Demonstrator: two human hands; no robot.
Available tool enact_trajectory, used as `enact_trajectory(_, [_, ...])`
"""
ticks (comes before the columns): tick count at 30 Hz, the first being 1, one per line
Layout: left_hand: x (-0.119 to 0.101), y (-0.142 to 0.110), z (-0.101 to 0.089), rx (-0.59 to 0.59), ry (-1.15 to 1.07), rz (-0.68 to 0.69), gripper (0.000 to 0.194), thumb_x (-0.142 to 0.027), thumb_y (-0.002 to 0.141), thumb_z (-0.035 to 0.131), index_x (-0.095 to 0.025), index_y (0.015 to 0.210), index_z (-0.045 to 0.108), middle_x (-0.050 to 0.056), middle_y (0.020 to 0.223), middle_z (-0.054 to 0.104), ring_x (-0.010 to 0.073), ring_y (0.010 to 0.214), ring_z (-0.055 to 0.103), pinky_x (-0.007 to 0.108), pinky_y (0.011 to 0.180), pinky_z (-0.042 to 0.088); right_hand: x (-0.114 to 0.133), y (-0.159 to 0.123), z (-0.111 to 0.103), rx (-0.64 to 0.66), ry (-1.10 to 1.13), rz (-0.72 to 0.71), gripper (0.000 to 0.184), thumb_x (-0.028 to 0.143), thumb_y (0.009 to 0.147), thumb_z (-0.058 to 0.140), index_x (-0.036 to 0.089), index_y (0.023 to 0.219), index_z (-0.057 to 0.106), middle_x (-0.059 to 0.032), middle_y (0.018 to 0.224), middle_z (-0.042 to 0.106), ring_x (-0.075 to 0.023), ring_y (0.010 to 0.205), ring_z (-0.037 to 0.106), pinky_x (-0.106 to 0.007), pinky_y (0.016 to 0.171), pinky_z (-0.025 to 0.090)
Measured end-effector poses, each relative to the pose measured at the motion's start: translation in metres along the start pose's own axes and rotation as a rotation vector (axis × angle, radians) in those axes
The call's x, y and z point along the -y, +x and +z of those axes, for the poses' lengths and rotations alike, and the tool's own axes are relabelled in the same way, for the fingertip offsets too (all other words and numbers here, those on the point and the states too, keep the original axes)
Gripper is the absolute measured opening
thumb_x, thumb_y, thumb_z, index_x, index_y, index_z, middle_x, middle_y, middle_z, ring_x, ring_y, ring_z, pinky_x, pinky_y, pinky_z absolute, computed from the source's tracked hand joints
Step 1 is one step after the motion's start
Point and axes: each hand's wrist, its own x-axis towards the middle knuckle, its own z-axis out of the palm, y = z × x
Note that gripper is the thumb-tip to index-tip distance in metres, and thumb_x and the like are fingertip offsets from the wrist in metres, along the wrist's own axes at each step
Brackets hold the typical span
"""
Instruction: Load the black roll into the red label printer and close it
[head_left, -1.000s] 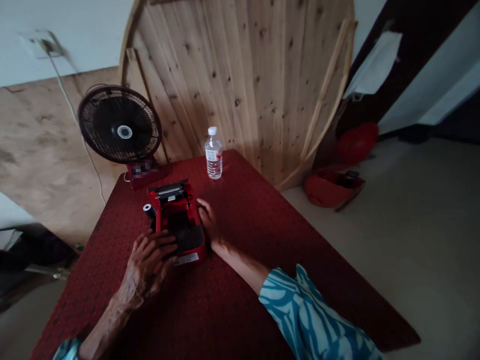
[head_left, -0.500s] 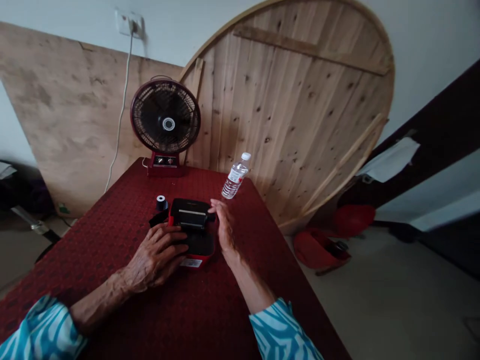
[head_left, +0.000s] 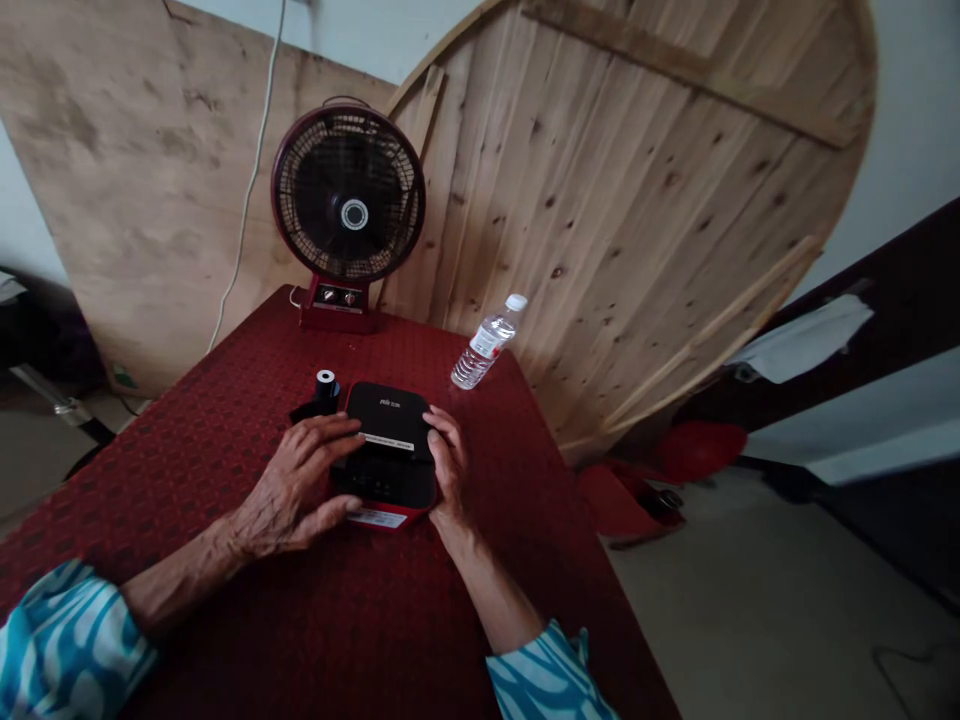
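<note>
A small black-and-red machine with a black cover [head_left: 384,412] and a dark hollow [head_left: 386,482] at its front sits before me; the cover bears a pale logo and a white strip. My left hand [head_left: 300,475] lies along the machine's left side, fingers stretched toward the cover and thumb apart near the white label [head_left: 377,518] on the red front. Fingers of my right hand [head_left: 448,460] curl at the cover's right edge, its palm beside the machine. Just behind my left hand stands a small roll with a white core [head_left: 325,378], next to a black piece [head_left: 306,411].
The red patterned table [head_left: 210,430] carries a fan [head_left: 349,205] at the back left and a water bottle [head_left: 489,345] behind the machine. A large round wooden board [head_left: 585,220] leans on the wall. Right of the table, a red stool-like object [head_left: 626,503] is on the floor.
The cover's logo face shows more fully, and the dark roller-like part below it has gone from sight. My left thumb has spread apart. My right fingers have come down onto the cover's edge.
</note>
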Motion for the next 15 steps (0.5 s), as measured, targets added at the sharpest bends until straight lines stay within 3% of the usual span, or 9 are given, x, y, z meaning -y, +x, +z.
enact_trajectory(5, [0.0067,0.0,-0.0033,0.054,0.051,-0.071,0.048,-0.049,0.094,0.048,-0.02,0.132,0.051,0.015,0.136,0.054,0.0332,0.131,0.044,0.051,0.105,0.037,-0.0062,-0.0019,-0.0016,0.014,-0.016,-0.033,0.023,0.039,0.085,0.055,0.025,0.096,0.07,-0.0047,0.122,0.062,-0.0217,0.12,0.053,-0.043,0.109,0.035])
enact_trajectory(15, [0.0072,-0.0012,0.0023,0.0,0.052,-0.068,0.041,-0.044,0.092,0.054,-0.019,0.125,0.057,0.014,0.129,0.06,0.032,0.126,0.049,0.048,0.102,0.04,-0.0071,-0.0058,-0.004,0.028,-0.032,-0.015,0.024,0.038,0.087,0.052,0.026,0.1,0.069,-0.0042,0.128,0.059,-0.0214,0.125,0.05,-0.043,0.112,0.034])
